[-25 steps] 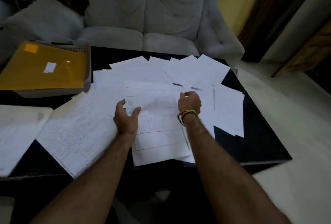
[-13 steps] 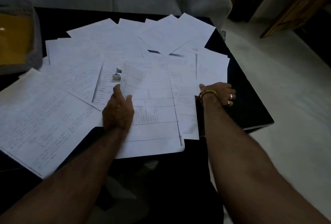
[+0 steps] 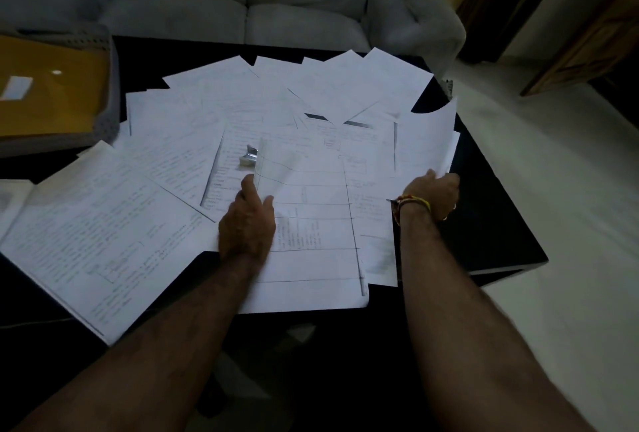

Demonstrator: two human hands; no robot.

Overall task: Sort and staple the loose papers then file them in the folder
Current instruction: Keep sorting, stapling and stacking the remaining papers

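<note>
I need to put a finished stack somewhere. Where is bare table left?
Bare table lies right of the right hand, and along the far edge between the tray and the papers. The middle is crowded, a stapler included.

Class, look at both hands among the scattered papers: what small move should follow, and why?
Probably lift the right-edge sheet that the right hand pinches and bring it onto the ruled sheet the left hand holds; the papers lie unsorted and the stapler lies unused.
</note>
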